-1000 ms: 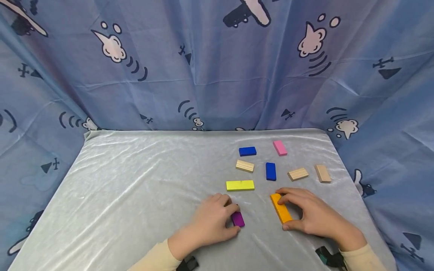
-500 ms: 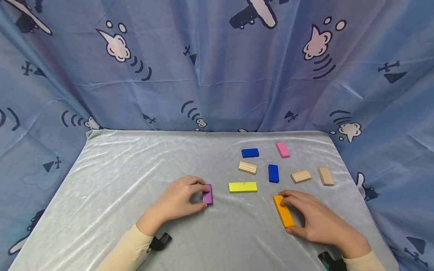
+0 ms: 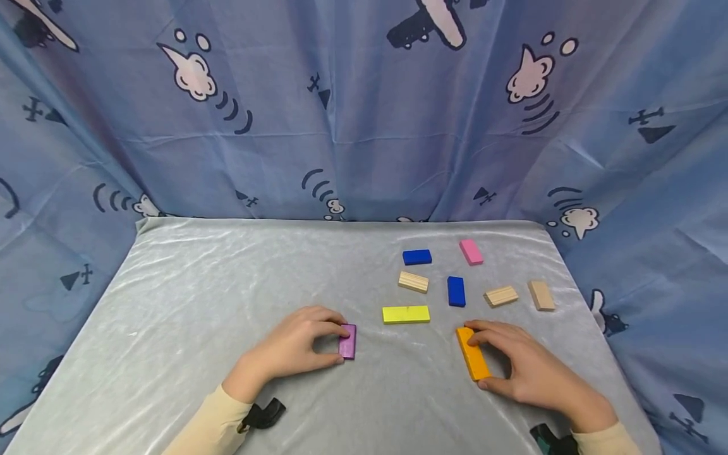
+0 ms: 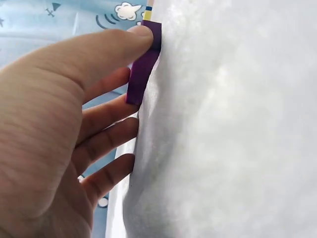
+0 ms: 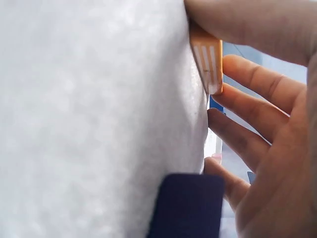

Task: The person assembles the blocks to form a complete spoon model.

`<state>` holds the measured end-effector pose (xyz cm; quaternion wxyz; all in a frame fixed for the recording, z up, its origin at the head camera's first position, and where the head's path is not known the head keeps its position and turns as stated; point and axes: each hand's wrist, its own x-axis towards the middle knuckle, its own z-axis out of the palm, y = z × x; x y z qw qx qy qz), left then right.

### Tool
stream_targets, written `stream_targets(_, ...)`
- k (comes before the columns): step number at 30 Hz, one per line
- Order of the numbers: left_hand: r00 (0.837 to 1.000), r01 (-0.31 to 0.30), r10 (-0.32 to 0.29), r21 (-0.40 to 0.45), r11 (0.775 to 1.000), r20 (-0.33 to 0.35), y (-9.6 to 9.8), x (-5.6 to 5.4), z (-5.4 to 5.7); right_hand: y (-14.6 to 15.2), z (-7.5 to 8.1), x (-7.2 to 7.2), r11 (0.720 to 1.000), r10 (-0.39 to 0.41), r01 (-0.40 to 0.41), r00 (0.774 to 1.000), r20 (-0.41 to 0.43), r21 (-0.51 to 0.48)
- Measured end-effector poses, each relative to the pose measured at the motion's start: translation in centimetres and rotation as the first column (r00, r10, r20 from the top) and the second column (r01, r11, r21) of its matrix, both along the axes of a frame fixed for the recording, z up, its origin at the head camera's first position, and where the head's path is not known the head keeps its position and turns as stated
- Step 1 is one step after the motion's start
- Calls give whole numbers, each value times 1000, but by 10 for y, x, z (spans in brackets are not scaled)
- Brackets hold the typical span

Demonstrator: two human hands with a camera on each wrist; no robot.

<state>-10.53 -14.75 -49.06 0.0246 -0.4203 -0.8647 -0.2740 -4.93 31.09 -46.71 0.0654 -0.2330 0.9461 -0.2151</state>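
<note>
My left hand (image 3: 296,344) pinches a purple wooden block (image 3: 349,346) left of centre on the cloth-covered table. In the left wrist view the thumb is on the near end of that block (image 4: 142,74), with fingers at its far end. Farther right, my right hand (image 3: 529,363) holds an orange block (image 3: 474,359) between thumb and fingers. The right wrist view shows the orange block's striped side (image 5: 210,62) low against the cloth. A yellow block (image 3: 406,315) lies crosswise between and beyond the hands.
Behind lie two blue blocks (image 3: 456,291), a pink block (image 3: 471,251) and plain wood blocks (image 3: 541,296), scattered on the right half of the grey cloth (image 3: 199,284). A blue patterned curtain (image 3: 364,126) hangs behind and beside the table.
My left hand has carried the purple block leftward, away from below the yellow block, then slightly toward me. The right hand stays on the orange block in about the same place.
</note>
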Motion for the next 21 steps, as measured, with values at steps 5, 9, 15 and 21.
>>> stream_targets(5, 1000, 16, -16, -12, 1000, -10, -3, 1, 1, -2, -1, 2, 1000, -12, 12, 1000, -8, -18)
stream_targets(9, 999, 41, -42, -30, 999, -25, -2, 4, 4, -1, 0, 4, 1000, -18, 18, 1000, -11, -16)
stream_targets(15, 998, 63, -63, -43, 997, 11, -2, 12, 6, -1, 2, 7, 1000, -21, 21, 1000, 7, -17)
stream_targets(21, 999, 50, -50, -10, 999, -5, -7, 15, 0, -5, 1, 4, 999, -41, 42, 999, 18, -34)
